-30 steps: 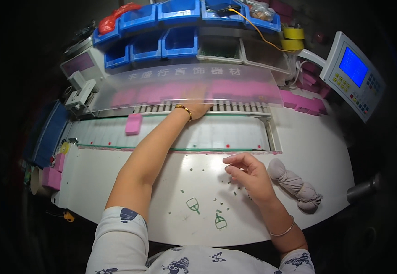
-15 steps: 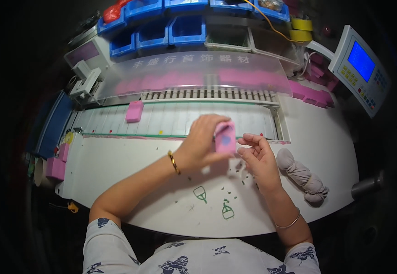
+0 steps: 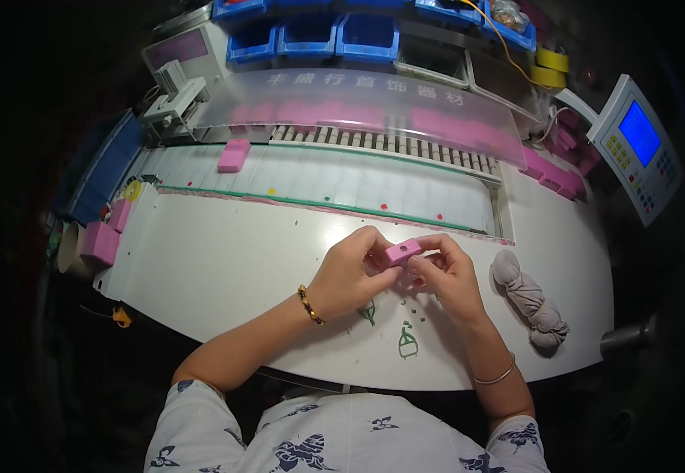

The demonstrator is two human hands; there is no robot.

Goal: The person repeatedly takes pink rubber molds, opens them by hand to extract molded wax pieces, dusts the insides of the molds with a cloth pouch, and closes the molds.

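The block (image 3: 402, 254) is pink. The shirt (image 3: 342, 430) is white with dark-blue butterfly prints (image 3: 303, 453); the cloth (image 3: 527, 299) is grey, the screen (image 3: 640, 135) and the bins (image 3: 369, 55) blue

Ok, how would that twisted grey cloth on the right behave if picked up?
The grey cloth would probably sag, given its soft-looking folds. It seems unlikely to roll far, being lumpy and uneven. Bunched fabric probably won't break.

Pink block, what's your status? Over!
Left hand holding pink block. Right hand at its right end. Grey cloth off to the right, touching neither hand.
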